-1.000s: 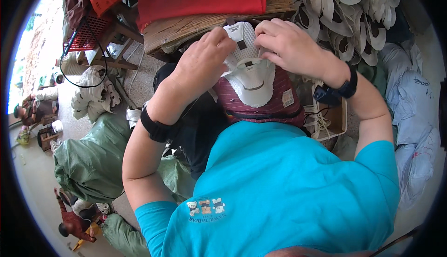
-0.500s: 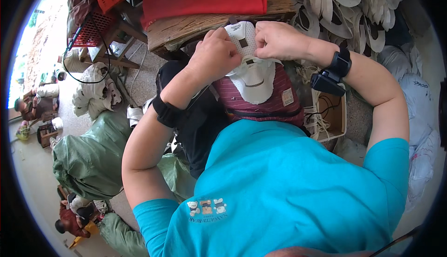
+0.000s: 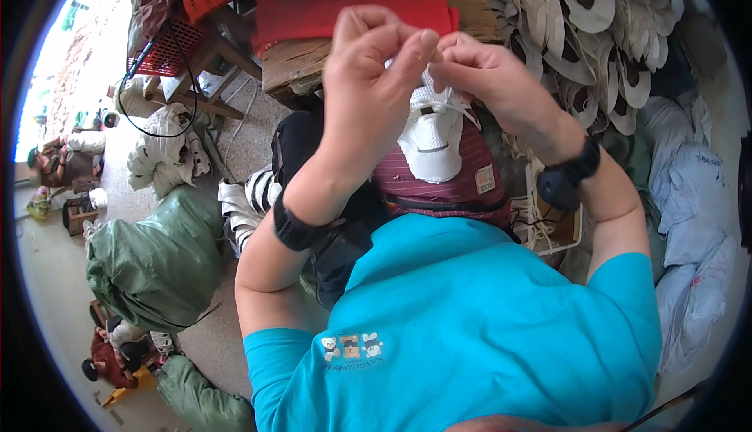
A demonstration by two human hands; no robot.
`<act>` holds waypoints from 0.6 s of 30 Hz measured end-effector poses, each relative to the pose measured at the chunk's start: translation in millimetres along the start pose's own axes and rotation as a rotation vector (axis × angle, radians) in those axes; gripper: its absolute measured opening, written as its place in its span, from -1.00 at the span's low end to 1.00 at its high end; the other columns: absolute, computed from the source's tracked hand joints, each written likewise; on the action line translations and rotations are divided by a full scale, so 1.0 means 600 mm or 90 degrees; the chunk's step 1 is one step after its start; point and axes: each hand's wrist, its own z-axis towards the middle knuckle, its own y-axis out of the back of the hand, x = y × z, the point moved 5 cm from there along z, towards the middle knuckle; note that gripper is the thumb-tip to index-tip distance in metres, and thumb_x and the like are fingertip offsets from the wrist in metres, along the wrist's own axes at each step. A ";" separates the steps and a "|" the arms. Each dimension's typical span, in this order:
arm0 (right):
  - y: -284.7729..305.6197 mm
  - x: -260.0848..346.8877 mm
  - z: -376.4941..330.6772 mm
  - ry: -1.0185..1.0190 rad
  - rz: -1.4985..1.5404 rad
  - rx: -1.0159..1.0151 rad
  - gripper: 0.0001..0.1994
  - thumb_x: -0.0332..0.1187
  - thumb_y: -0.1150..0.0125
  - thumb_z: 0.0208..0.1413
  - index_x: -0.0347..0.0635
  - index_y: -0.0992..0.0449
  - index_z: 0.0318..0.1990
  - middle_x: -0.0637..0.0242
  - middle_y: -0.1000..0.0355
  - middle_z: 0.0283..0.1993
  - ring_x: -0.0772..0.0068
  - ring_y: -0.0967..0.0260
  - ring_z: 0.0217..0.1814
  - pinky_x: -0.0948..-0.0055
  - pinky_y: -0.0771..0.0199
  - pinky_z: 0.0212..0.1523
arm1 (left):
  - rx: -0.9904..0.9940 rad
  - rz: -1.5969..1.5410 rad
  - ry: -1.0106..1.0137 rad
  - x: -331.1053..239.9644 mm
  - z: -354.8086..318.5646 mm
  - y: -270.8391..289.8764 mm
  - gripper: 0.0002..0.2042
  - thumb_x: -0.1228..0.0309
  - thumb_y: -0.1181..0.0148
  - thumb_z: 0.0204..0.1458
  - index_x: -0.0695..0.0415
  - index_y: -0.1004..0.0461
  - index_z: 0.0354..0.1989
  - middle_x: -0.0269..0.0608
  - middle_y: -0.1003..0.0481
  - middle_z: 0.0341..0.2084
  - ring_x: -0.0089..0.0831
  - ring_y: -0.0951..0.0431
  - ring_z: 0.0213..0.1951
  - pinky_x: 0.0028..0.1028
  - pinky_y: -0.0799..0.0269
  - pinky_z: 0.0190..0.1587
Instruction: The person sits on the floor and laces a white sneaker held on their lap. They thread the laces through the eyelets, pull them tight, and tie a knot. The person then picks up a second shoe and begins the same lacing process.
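A white mesh shoe upper lies on the maroon pinstriped cloth over my lap. A thin white lace crosses the upper just below my hands. My left hand is raised above the upper's far end, thumb and fingers closed in a pinch. Close against its fingertips, my right hand is pinched too. Whatever their fingertips hold is hidden by the fingers. Both hands cover much of the upper's far part. Each wrist wears a black strap with a small black device.
Red cloth covers part of the wooden table ahead. Pale shoe pieces hang in rows at far right. A bin of laces stands right of my lap. Green sacks and other people are at left.
Both hands have lifted off the shoe upper, rising toward me with fingertips close together. Earlier they gripped the upper's sides. The upper now lies slightly lower in view.
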 end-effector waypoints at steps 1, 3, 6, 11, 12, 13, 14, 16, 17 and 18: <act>-0.013 0.033 -0.005 0.082 0.017 0.043 -0.86 -0.35 -0.27 0.22 -0.24 -0.59 -0.21 0.40 -0.45 -0.03 0.73 -0.36 -0.32 0.66 -0.37 -0.31 | -0.019 0.033 -0.105 -0.034 0.005 0.011 -0.76 0.33 -0.20 0.24 0.21 -0.65 -0.38 -0.39 -0.36 -0.30 -0.61 -0.30 -0.12 -0.59 -0.28 -0.20; -0.035 0.064 -0.001 0.097 0.024 0.119 -0.86 -0.32 -0.25 0.24 -0.21 -0.58 -0.23 0.42 -0.49 -0.13 0.75 -0.32 -0.39 0.67 -0.36 -0.34 | -0.066 0.053 -0.168 -0.042 0.012 0.023 -0.82 0.39 -0.25 0.18 0.24 -0.64 -0.39 -0.32 -0.39 -0.34 -0.55 -0.35 -0.17 -0.56 -0.32 -0.25; -0.054 0.037 0.013 -0.003 0.039 0.209 -0.83 -0.27 -0.20 0.28 -0.18 -0.57 -0.25 0.45 -0.51 -0.28 0.78 -0.29 -0.45 0.68 -0.34 -0.37 | -0.102 -0.051 -0.059 0.010 0.000 0.029 -0.83 0.41 -0.20 0.22 0.22 -0.61 -0.36 -0.37 -0.40 -0.36 -0.64 -0.35 -0.33 -0.64 -0.29 -0.34; -0.052 0.095 0.030 0.055 -0.042 0.207 -0.77 -0.21 -0.13 0.33 -0.19 -0.52 -0.18 0.49 -0.44 -0.41 0.84 -0.22 -0.60 0.77 -0.22 -0.60 | 0.031 0.096 0.078 0.172 -0.114 0.032 -0.87 0.39 -0.26 0.18 0.20 -0.55 -0.30 -0.43 -0.42 -0.48 -0.67 -0.38 -0.52 -0.60 -0.31 -0.44; -0.047 0.123 0.036 0.099 -0.059 0.096 -0.76 -0.20 -0.10 0.34 -0.20 -0.51 -0.16 0.50 -0.37 -0.49 0.84 -0.17 -0.64 0.78 -0.17 -0.66 | 0.092 0.179 0.043 0.155 -0.124 0.025 -0.88 0.39 -0.30 0.13 0.18 -0.55 -0.29 -0.38 -0.45 -0.47 -0.60 -0.40 -0.53 -0.56 -0.34 -0.45; -0.039 0.166 0.036 0.160 -0.074 0.162 -0.79 -0.23 -0.09 0.33 -0.20 -0.51 -0.17 0.48 -0.37 -0.46 0.78 -0.20 -0.63 0.69 -0.22 -0.64 | 0.152 0.263 0.007 0.140 -0.133 0.015 -0.86 0.40 -0.33 0.08 0.16 -0.55 -0.27 -0.32 -0.47 -0.46 -0.53 -0.43 -0.54 -0.53 -0.37 -0.46; -0.051 0.211 0.039 0.168 0.000 0.255 -0.80 -0.29 -0.11 0.33 -0.26 -0.50 -0.22 0.42 -0.34 -0.47 0.75 -0.21 -0.63 0.75 -0.29 -0.66 | 0.135 0.289 0.010 0.138 -0.141 0.015 -0.85 0.42 -0.35 0.02 0.12 -0.54 -0.27 -0.24 -0.49 -0.43 -0.38 -0.47 -0.54 -0.46 -0.42 -0.45; -0.079 0.284 0.029 0.300 0.036 0.334 -0.79 -0.33 -0.10 0.34 -0.33 -0.49 -0.26 0.40 -0.28 -0.51 0.78 -0.19 -0.65 0.84 -0.33 -0.71 | 0.088 0.305 0.008 0.144 -0.143 0.015 -0.86 0.43 -0.34 0.02 0.13 -0.52 -0.28 -0.24 -0.47 -0.42 -0.35 -0.49 -0.52 -0.42 -0.44 -0.43; -0.089 0.313 0.022 0.391 0.003 0.307 -0.78 -0.33 -0.09 0.35 -0.33 -0.49 -0.25 0.44 -0.26 -0.53 0.81 -0.16 -0.68 0.85 -0.34 -0.73 | 0.065 0.310 0.004 0.145 -0.137 0.016 -0.86 0.44 -0.33 0.02 0.13 -0.51 -0.28 -0.24 -0.47 -0.42 -0.33 -0.49 -0.51 -0.40 -0.45 -0.42; -0.098 0.341 0.013 0.480 -0.031 0.267 -0.78 -0.33 -0.08 0.36 -0.33 -0.48 -0.24 0.48 -0.25 -0.56 0.85 -0.13 -0.71 0.86 -0.35 -0.75 | 0.075 0.307 -0.002 0.143 -0.131 0.016 -0.86 0.44 -0.33 0.02 0.14 -0.50 -0.28 -0.23 -0.46 -0.42 -0.33 -0.50 -0.50 -0.40 -0.46 -0.41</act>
